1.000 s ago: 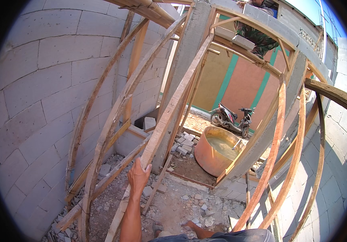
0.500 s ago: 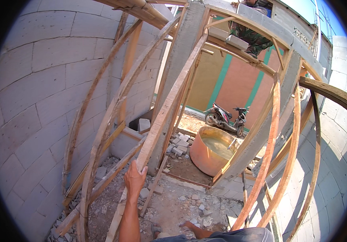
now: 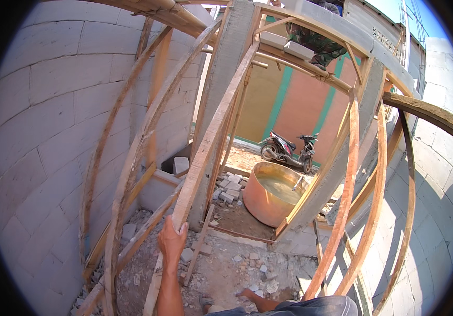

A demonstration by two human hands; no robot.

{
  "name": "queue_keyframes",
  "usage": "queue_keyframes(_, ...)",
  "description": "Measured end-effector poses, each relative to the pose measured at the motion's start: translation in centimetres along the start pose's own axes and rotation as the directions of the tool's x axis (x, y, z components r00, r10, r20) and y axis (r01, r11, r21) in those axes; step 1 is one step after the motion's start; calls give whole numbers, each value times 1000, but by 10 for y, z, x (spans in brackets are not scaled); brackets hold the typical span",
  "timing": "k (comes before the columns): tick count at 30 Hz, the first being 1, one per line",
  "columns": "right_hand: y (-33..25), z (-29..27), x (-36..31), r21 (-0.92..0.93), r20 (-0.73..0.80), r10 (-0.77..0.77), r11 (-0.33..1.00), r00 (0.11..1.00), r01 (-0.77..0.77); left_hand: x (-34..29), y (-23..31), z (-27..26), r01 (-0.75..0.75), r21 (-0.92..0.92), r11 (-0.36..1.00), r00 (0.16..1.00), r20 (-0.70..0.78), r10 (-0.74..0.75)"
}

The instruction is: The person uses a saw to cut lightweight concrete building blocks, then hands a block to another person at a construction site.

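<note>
From the lower edge my bare left forearm reaches up, and my left hand (image 3: 172, 242) is closed around a long, rough wooden pole (image 3: 205, 152). That pole leans from the floor up toward the top of the doorway frame (image 3: 250, 68). Beside it on the left stand more bowed-looking wooden poles (image 3: 137, 142), and a slanting timber (image 3: 147, 231) crosses low behind my wrist. My right hand does not show. My knee in dark shorts (image 3: 310, 307) and a bare foot (image 3: 258, 299) are at the bottom.
Beyond the doorway stand a large round tub (image 3: 268, 203) of cloudy water and a motorbike (image 3: 289, 150). Above, a person in camouflage trousers (image 3: 313, 45) is on the scaffold. Wooden poles (image 3: 345, 205) and a thick beam (image 3: 426, 113) stand right. Rubble (image 3: 252, 266) litters the ground between block walls (image 3: 42, 131).
The view has shifted slightly, so the doorway and poles sit a little further left. My left hand keeps its hold on the wooden pole.
</note>
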State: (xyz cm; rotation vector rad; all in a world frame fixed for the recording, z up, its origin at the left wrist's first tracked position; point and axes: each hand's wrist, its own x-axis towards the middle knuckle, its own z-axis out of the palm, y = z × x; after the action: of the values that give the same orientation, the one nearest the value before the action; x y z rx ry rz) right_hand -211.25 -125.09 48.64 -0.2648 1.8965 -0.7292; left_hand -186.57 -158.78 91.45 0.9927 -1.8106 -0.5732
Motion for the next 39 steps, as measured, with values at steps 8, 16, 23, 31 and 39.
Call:
queue_keyframes(8, 26, 5, 33, -222, 35, -210, 952, 977, 213, -2, -11, -6, -11, 51, 999, 1000, 4, 11)
queue_keyframes(16, -60, -49, 34, -204, -76, -502, 854, 861, 479, 2, -20, -15, -38, 95, 995, 999, -11, 39)
queue_keyframes(23, -343, -184, -84, -341, -474, -830, 480, 293, 809, 1, -16, -6, -45, 64, 997, 999, -15, 46)
queue_keyframes(31, -695, -313, -293, -486, -583, -731, -36, -355, 873, 1, -6, 3, -8, 7, 1000, 1000, -20, 9)
queue_keyframes(39, -980, -367, -474, 228, -595, -797, -292, -104, 929, 2, 1, 4, 113, 108, 988, 994, -9, -113)
